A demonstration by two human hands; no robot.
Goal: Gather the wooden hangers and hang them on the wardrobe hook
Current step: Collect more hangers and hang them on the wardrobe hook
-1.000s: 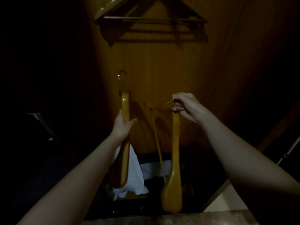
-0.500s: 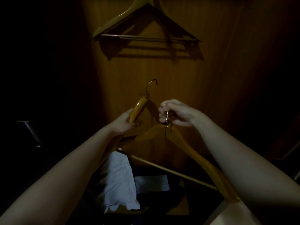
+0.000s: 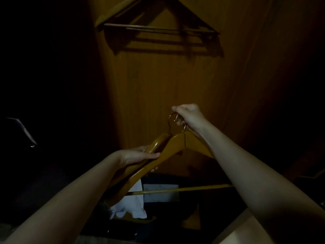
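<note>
Head: wardrobe [image 3: 158,88] holds hung hanger [image 3: 116,12]; left hand [image 3: 139,156], right hand [image 3: 189,115] grip hangers [image 3: 176,142].

The top edge cuts off the neck and hook of the hung hanger [image 3: 158,29]. The right forearm [image 3: 255,182] covers one shoulder of the front hanger [image 3: 175,143], which hides most of the rear hanger [image 3: 158,143]. The left side seems lost in darkness.

front hanger [image 3: 168,148]: glossy wood, held tilted, apex up | second hanger [image 3: 158,143]: overlapped behind it, metal hooks [image 3: 169,120] bunched together | third hanger [image 3: 116,14]: hung high
</note>
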